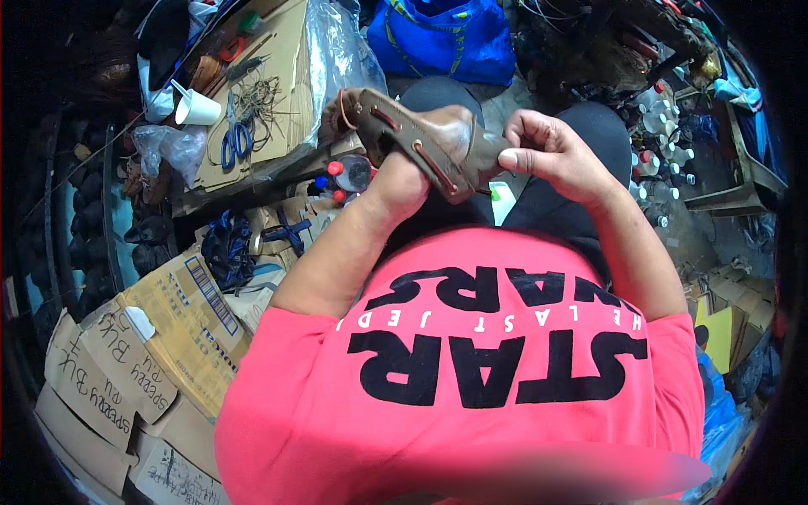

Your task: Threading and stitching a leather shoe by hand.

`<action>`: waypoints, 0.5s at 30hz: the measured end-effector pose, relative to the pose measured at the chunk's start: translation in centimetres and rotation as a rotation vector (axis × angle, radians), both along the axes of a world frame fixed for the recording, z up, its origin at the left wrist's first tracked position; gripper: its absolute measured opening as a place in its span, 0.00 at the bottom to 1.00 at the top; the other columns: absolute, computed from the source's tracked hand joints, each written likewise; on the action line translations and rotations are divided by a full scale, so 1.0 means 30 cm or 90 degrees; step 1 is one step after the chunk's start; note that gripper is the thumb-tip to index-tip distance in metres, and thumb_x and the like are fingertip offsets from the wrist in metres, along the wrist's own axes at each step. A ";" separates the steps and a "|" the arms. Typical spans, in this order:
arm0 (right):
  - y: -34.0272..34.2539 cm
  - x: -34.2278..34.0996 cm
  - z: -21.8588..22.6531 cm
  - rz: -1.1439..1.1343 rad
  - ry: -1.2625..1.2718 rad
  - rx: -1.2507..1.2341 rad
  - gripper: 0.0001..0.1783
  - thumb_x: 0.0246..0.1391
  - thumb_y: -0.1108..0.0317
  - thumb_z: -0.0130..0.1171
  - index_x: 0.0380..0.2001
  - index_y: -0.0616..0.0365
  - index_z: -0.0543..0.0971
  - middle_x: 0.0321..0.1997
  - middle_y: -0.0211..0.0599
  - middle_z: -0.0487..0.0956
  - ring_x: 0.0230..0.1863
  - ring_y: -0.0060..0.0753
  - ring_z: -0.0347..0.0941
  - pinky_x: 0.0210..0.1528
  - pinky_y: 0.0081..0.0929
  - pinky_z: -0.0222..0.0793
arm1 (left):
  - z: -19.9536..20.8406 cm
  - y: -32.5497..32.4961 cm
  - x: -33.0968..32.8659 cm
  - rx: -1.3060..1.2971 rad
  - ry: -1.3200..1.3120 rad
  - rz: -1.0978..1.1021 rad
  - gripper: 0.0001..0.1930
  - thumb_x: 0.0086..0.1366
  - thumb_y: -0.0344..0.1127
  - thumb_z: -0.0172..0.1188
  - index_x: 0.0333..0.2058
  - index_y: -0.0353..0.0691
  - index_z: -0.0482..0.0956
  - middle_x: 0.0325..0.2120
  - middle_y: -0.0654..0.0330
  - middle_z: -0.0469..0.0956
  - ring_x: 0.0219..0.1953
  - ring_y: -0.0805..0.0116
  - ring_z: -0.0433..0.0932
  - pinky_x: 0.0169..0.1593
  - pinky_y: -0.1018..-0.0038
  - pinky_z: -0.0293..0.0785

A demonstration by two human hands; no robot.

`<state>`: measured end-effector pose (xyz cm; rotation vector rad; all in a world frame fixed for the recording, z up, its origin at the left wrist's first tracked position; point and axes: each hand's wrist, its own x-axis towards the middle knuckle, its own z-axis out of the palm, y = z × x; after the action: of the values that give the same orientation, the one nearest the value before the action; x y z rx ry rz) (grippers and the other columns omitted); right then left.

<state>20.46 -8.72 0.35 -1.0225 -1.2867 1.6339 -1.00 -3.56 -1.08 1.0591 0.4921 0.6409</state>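
Note:
A brown leather shoe upper [438, 135] with reddish-brown lacing along its side is held over my lap. My left hand [402, 178] reaches inside it and holds it up, the fingers hidden by the leather. My right hand [551, 150] is closed, with the thumb and curled fingers together beside the upper's greyish right end. Whatever is pinched there is too fine to make out. A loop of reddish cord [347, 105] stands at the upper's left end.
Blue-handled scissors [236, 141], a white cup [198, 108] and a tangle of cord [261, 105] rest on cardboard at the left. A blue bag [442, 42] stands ahead. Several plastic bottles [656, 118] are at the right; cardboard boxes [181, 316] lie lower left.

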 end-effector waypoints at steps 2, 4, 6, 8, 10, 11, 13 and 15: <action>-0.017 -0.003 0.028 -0.039 0.042 -0.025 0.11 0.53 0.64 0.62 0.26 0.58 0.72 0.26 0.16 0.65 0.30 0.10 0.59 0.32 0.13 0.56 | 0.066 -0.028 0.047 -0.076 -0.042 0.069 0.10 0.67 0.39 0.49 0.37 0.40 0.73 0.29 0.65 0.75 0.29 0.78 0.73 0.34 0.79 0.72; -0.034 -0.005 0.025 -0.055 0.053 -0.016 0.11 0.53 0.64 0.62 0.27 0.59 0.73 0.27 0.17 0.66 0.31 0.11 0.60 0.33 0.13 0.57 | 0.089 -0.020 0.084 -0.106 -0.063 0.065 0.10 0.68 0.40 0.49 0.38 0.40 0.73 0.30 0.65 0.75 0.30 0.78 0.74 0.35 0.78 0.73; -0.048 0.004 0.026 -0.072 0.064 -0.009 0.11 0.54 0.63 0.62 0.28 0.60 0.74 0.28 0.17 0.67 0.31 0.12 0.61 0.33 0.14 0.58 | 0.127 -0.028 0.114 -0.160 -0.064 0.081 0.10 0.68 0.40 0.49 0.39 0.40 0.73 0.32 0.65 0.75 0.32 0.77 0.75 0.38 0.76 0.74; -0.062 0.022 0.030 -0.085 0.030 0.029 0.12 0.54 0.62 0.61 0.27 0.61 0.74 0.27 0.18 0.65 0.30 0.13 0.60 0.32 0.17 0.58 | 0.112 -0.023 0.131 -0.150 -0.069 0.075 0.10 0.67 0.40 0.50 0.39 0.40 0.73 0.32 0.66 0.75 0.32 0.78 0.74 0.38 0.77 0.74; -0.086 0.044 0.053 -0.083 -0.043 0.109 0.13 0.54 0.62 0.60 0.27 0.61 0.74 0.26 0.18 0.63 0.29 0.13 0.58 0.31 0.18 0.57 | 0.104 -0.002 0.130 -0.142 -0.075 0.070 0.10 0.67 0.39 0.50 0.39 0.40 0.73 0.32 0.66 0.74 0.33 0.79 0.74 0.38 0.77 0.73; -0.100 0.057 0.066 -0.079 -0.115 0.188 0.13 0.55 0.62 0.60 0.26 0.61 0.74 0.25 0.18 0.61 0.28 0.13 0.57 0.30 0.18 0.56 | 0.105 0.025 0.113 -0.057 -0.004 0.002 0.09 0.67 0.39 0.51 0.39 0.40 0.73 0.32 0.67 0.74 0.33 0.80 0.73 0.38 0.78 0.72; -0.136 0.081 0.088 -0.063 -0.144 0.197 0.13 0.55 0.62 0.60 0.26 0.60 0.74 0.25 0.17 0.59 0.27 0.14 0.56 0.30 0.19 0.55 | 0.098 0.021 0.110 0.020 0.064 -0.065 0.09 0.66 0.38 0.52 0.39 0.39 0.73 0.32 0.68 0.73 0.34 0.81 0.72 0.39 0.78 0.72; -0.162 0.112 0.086 -0.047 -0.177 0.208 0.12 0.54 0.62 0.60 0.26 0.60 0.74 0.24 0.17 0.57 0.26 0.14 0.55 0.29 0.20 0.54 | 0.086 -0.002 0.129 0.127 0.050 -0.027 0.09 0.66 0.38 0.52 0.39 0.39 0.73 0.31 0.69 0.71 0.34 0.81 0.70 0.39 0.79 0.71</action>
<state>23.81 -13.57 2.93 -1.1025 -1.6160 1.2027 2.89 -3.60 1.50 1.2840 0.4789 0.6223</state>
